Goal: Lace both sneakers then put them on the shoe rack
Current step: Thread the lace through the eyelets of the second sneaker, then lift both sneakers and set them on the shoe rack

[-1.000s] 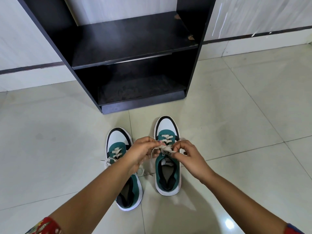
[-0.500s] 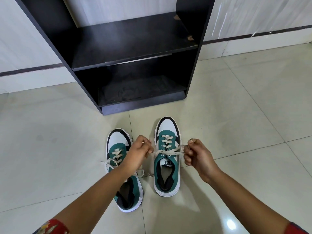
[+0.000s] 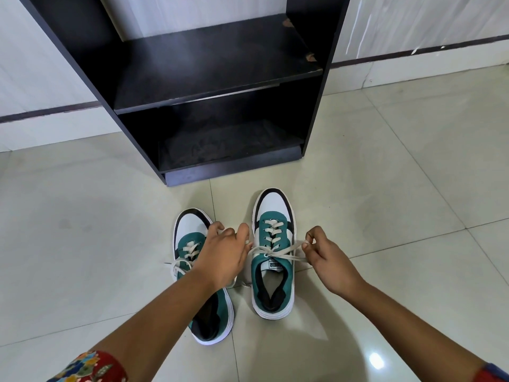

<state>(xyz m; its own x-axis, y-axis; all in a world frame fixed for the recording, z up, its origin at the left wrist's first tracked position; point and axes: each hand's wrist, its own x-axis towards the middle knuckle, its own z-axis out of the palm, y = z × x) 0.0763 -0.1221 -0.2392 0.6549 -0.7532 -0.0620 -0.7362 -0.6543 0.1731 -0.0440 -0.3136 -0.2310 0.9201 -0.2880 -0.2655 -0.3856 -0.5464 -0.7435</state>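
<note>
Left sneaker [image 3: 192, 244] half behind left hand [image 3: 223, 255]

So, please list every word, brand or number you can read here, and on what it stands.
One text only: a dark brand mark on the white tongue label of the right sneaker, seen upside down and too blurred to read surely.
Left sneaker, shoe rack: none visible.

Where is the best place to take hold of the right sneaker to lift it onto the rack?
Grip the right sneaker at its heel collar, coming from above and behind: the opening faces up and toward you, toe pointing at the rack.
</note>
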